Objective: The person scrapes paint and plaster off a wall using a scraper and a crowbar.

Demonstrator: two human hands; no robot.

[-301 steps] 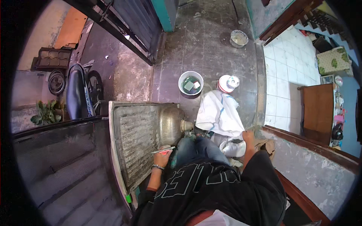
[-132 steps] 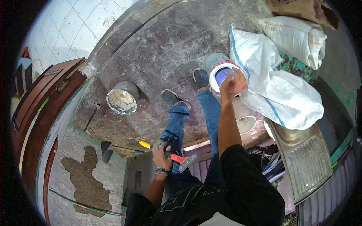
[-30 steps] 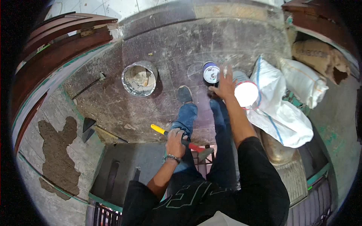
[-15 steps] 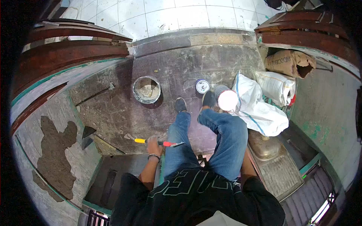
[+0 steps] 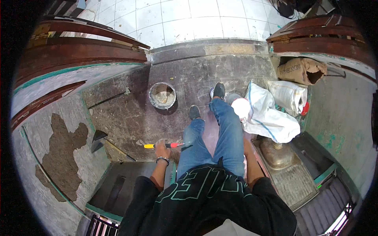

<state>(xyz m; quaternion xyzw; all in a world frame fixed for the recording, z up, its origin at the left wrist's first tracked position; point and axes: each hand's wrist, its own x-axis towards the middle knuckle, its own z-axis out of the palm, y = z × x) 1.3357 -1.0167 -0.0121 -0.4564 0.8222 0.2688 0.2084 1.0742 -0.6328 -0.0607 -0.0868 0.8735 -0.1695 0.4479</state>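
Observation:
My left hand (image 5: 162,149), a bracelet on its wrist, is closed round a putty knife (image 5: 175,145) with a yellow and red handle. Its narrow grey blade points right, across my left thigh. My right forearm (image 5: 252,163) reaches forward beside my right thigh. Its hand is mostly hidden by the leg, and its fingers do not show. Ahead on the floor stands a round bucket (image 5: 162,107) with greyish mix inside. Beyond my right shoe a small can (image 5: 212,92) is partly covered. A pail with a white top (image 5: 240,108) stands right of my right leg.
At right lie a white sack (image 5: 267,118), another white bag (image 5: 289,94) and a torn brown paper bag (image 5: 301,70). A metal sink with drainboard (image 5: 293,188) is near my right side. A black pan-like tool (image 5: 98,135) leans at left by a patched wall (image 5: 65,157). Wooden doors (image 5: 86,53) flank the step.
My right foot has moved forward and now covers much of the small can. More of my right forearm shows. The view has shifted slightly; my left hand still grips the putty knife.

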